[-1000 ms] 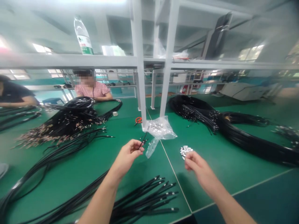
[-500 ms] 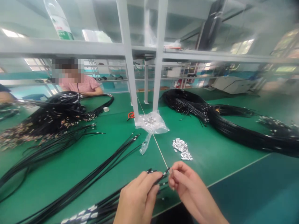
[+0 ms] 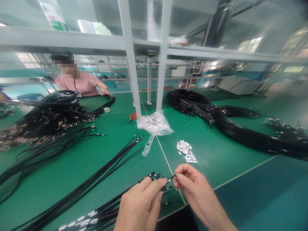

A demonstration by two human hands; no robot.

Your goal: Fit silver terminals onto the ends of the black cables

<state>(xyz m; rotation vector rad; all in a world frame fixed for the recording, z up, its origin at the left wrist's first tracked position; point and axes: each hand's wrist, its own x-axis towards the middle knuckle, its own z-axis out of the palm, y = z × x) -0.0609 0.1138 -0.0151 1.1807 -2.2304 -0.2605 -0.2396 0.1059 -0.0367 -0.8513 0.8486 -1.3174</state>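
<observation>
My left hand [image 3: 141, 205] is closed in a pinch on the end of a thin black cable [image 3: 168, 180] near the table's front edge. My right hand [image 3: 192, 189] is closed too, fingertips pinched at that cable's tip, where a small part may sit but I cannot make it out. Just beyond lies a small pile of silver metal terminals [image 3: 186, 151] on the green table [image 3: 216, 154]. Under my left hand lies a bundle of black cables [image 3: 101, 213] with white-banded ends.
A clear plastic bag of terminals [image 3: 154, 124] lies by the white shelf post [image 3: 131, 64]. Large black cable coils lie at the left [image 3: 57, 112] and right [image 3: 228, 125]. Orange-handled cutters [image 3: 133, 116] lie near the post. A person in a pink top [image 3: 81, 84] works across the table.
Both hands have drawn back from the terminal pile toward the front edge and come together at the cable tip. In the last half second they barely moved.
</observation>
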